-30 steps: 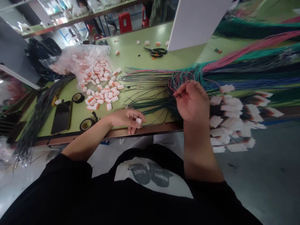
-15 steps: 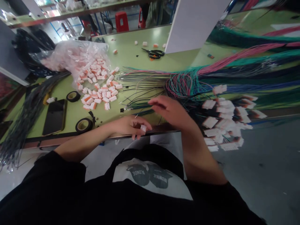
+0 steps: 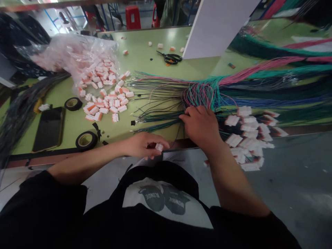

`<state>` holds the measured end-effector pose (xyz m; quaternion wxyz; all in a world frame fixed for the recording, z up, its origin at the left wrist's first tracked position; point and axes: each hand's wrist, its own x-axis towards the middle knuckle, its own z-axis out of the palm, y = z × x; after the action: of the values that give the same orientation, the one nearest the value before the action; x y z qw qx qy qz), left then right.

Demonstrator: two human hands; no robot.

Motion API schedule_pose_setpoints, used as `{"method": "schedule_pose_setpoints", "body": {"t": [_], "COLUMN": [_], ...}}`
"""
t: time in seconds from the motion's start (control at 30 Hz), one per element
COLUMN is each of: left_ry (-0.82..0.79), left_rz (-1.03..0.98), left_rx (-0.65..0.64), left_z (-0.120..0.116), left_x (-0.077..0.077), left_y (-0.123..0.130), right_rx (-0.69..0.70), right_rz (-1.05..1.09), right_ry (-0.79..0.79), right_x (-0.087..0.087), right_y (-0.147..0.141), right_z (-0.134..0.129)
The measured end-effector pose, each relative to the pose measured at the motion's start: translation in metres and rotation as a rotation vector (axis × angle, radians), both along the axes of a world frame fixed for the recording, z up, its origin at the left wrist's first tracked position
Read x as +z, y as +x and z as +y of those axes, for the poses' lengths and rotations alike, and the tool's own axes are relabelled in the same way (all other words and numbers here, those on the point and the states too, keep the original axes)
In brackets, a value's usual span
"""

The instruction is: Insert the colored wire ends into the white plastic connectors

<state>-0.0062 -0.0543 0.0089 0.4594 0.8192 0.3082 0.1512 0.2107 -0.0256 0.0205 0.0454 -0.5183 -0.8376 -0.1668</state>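
Observation:
My left hand is at the table's front edge, its fingers closed on a small white connector. A dark wire runs from beside that connector up toward the wires. My right hand rests on the dark wires just below the looped pink and green bundle; its fingers are bent downward, and what they hold, if anything, is hidden. Loose wire ends fan out to the left of it. A cluster of white connectors hangs over the front edge, right of my right hand.
Orange and white connectors lie piled by a plastic bag. Black tape rolls and a phone are at the left. Scissors lie farther back beside a white panel. Long wire bundles stretch right.
My right hand has moved right and come down onto the wires. My left hand keeps its connector near the edge. The view has shifted slightly.

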Motion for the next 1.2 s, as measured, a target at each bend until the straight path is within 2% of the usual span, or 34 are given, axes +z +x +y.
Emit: {"method": "schedule_pose_setpoints", "body": {"t": [0.33, 0.47, 0.57, 0.7, 0.8, 0.9, 0.97, 1.1, 1.2], "left_ry": [-0.037, -0.110, -0.252, -0.539, -0.727, -0.870, -0.919, -0.950, -0.955], "left_rz": [-0.044, -0.071, -0.119, -0.230, -0.267, -0.244, -0.240, -0.253, -0.259], "left_rx": [-0.007, 0.005, 0.036, 0.139, 0.225, 0.220, 0.201, 0.200, 0.215], "left_z": [0.000, -0.001, -0.002, -0.001, 0.004, 0.011, 0.014, 0.016, 0.016], "left_x": [-0.004, -0.004, -0.005, -0.006, -0.004, 0.000, 0.002, 0.002, 0.001], "left_y": [0.001, 0.001, 0.002, 0.006, 0.009, 0.009, 0.008, 0.008, 0.008], "right_rx": [0.011, 0.032, 0.128, 0.234, 0.245, 0.208, 0.168, 0.073, 0.049], "right_rz": [-0.087, -0.081, -0.072, 0.016, 0.070, 0.064, 0.047, -0.039, -0.102], "right_ry": [-0.053, -0.114, -0.192, -0.338, -0.426, -0.489, -0.421, -0.187, -0.152], "right_x": [0.002, 0.007, 0.007, 0.004, 0.007, 0.013, 0.016, 0.015, 0.013], "right_y": [-0.002, -0.004, -0.006, -0.005, -0.002, -0.004, -0.010, -0.025, -0.034], "right_z": [0.006, 0.008, 0.008, 0.008, 0.009, 0.012, 0.014, 0.018, 0.019]}}
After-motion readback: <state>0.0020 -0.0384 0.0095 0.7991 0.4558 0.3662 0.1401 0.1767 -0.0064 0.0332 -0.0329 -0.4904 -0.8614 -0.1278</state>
